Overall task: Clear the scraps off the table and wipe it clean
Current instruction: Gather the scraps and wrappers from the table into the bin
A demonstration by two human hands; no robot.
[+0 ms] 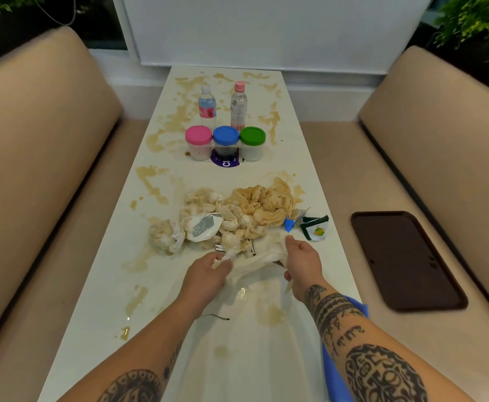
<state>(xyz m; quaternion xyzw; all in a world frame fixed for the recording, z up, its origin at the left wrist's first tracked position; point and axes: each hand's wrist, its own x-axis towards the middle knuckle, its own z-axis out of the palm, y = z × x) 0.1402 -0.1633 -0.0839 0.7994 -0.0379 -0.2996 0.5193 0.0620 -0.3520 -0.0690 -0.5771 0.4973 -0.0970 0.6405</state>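
A heap of brown-soaked crumpled napkins (255, 210) and a torn white wrapper (201, 227) lies across the middle of the long white table (98, 300). A thin translucent plastic bag (255, 320) lies on the table in front of me. My left hand (208, 271) pinches a small scrap of napkin at the bag's mouth. My right hand (302, 259) grips the bag's rim and holds it up. A blue-and-silver torn packet (291, 223) and a green sachet (316, 229) lie at the table's right edge. Brown spill stains (176, 123) cover the tabletop.
Three jars with pink, blue and green lids (225, 142) stand in a clear rack mid-table, two small bottles (223, 105) behind them. A dark brown tray (406, 259) lies on the right bench. A blue cloth (339, 358) sits under my right forearm. Padded beige benches flank the table.
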